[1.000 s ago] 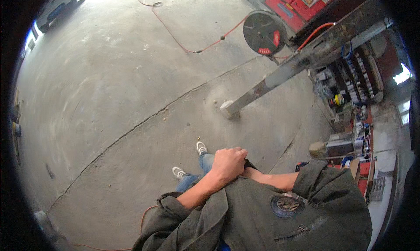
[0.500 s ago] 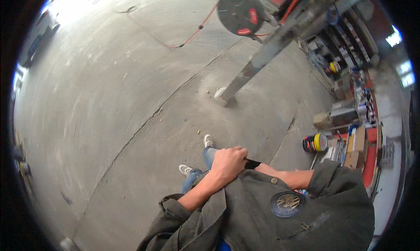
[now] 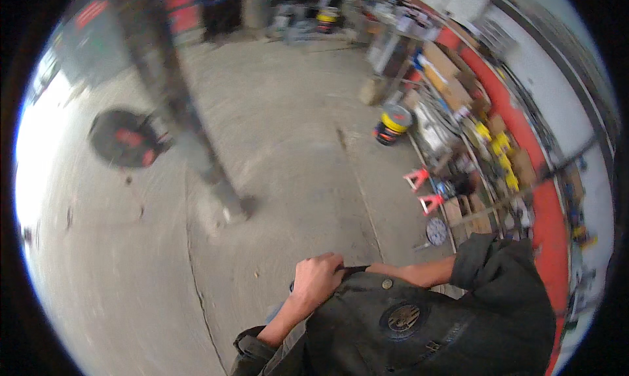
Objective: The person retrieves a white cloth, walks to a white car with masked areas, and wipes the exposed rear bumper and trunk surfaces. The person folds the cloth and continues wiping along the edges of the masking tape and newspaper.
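My left hand (image 3: 318, 277) is at my waist, its fingers curled closed with the back of the hand showing. Between it and the right wrist a narrow black thing (image 3: 356, 269) shows, too little of it to name. My right forearm (image 3: 419, 273) reaches across toward the left hand. The right hand's fingers are hidden behind the dark jacket (image 3: 426, 330) and the black thing. The jacket has a round patch and a metal button, and its sleeves are rolled up.
A metal post (image 3: 190, 133) rises at left beside a round dark reel (image 3: 122, 138). On the right stand a yellow-and-black bucket (image 3: 394, 123), red jack stands (image 3: 430, 203), a wheel cover (image 3: 436, 232), cardboard boxes (image 3: 449, 74) and crowded shelves along a red-and-white wall. The concrete floor (image 3: 295, 179) is cracked.
The view has swung right: the post and reel now appear at left, and more of the shelving and wall shows. My hands stay together at the waist; the shoes are no longer seen.
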`<state>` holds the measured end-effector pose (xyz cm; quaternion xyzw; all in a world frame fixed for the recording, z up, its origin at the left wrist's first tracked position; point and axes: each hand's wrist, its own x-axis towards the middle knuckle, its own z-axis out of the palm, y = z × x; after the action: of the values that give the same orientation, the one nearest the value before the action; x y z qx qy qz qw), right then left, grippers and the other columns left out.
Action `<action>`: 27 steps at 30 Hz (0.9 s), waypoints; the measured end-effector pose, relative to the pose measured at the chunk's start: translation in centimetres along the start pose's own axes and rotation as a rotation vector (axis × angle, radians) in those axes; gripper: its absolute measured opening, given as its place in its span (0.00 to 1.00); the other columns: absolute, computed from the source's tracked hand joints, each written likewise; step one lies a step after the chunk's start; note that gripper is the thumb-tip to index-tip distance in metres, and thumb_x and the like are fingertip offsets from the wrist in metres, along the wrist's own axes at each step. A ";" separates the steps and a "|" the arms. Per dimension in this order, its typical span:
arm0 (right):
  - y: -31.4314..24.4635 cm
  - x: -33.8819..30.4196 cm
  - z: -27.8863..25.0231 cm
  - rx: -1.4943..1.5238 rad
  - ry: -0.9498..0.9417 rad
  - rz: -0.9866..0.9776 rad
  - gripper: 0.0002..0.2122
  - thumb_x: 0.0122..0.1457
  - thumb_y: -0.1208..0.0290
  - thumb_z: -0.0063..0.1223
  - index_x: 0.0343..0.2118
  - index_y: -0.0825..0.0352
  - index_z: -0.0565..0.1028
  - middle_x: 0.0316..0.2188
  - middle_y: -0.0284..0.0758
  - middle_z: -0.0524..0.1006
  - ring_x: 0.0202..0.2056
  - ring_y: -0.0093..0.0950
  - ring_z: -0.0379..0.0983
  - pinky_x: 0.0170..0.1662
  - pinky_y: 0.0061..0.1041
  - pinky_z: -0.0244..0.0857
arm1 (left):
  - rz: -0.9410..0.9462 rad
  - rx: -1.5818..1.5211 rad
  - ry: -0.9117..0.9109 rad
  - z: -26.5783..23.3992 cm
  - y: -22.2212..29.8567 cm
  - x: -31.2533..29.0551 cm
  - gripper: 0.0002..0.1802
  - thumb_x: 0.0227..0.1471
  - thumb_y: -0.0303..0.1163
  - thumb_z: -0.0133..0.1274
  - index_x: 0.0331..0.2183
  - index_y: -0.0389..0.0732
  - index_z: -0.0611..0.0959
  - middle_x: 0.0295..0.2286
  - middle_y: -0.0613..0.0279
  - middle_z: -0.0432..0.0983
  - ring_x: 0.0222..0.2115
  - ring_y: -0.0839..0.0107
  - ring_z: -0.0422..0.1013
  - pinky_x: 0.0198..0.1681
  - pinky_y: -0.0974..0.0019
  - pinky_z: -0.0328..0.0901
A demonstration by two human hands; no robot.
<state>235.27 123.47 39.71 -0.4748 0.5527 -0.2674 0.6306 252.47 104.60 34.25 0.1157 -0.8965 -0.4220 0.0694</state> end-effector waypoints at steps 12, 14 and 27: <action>10.3 -3.5 -3.9 0.263 0.783 -0.018 0.22 0.53 0.59 0.65 0.45 0.72 0.76 0.44 0.50 0.81 0.42 0.40 0.78 0.46 0.42 0.69 | 0.536 -0.012 -0.774 8.9 1.6 25.7 0.09 0.46 0.34 0.64 0.30 0.42 0.83 0.29 0.56 0.80 0.32 0.51 0.77 0.35 0.53 0.70; 7.8 -2.8 -5.9 0.319 0.811 0.074 0.21 0.53 0.60 0.65 0.43 0.72 0.77 0.41 0.50 0.82 0.39 0.40 0.78 0.43 0.43 0.69 | 0.608 -0.030 -0.855 9.3 1.5 29.7 0.09 0.45 0.34 0.64 0.30 0.42 0.83 0.29 0.56 0.80 0.32 0.52 0.77 0.35 0.53 0.70; 4.1 6.7 -35.3 0.119 1.204 0.075 0.14 0.53 0.68 0.59 0.39 0.72 0.75 0.34 0.50 0.77 0.35 0.43 0.75 0.41 0.41 0.66 | 0.801 -0.016 -1.069 0.3 -3.5 64.9 0.10 0.46 0.32 0.64 0.33 0.42 0.84 0.29 0.52 0.80 0.32 0.49 0.77 0.35 0.51 0.69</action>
<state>202.62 108.66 35.25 -0.1843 0.8128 -0.4970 0.2415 190.43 85.41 33.15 -0.4519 -0.7780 -0.3696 -0.2323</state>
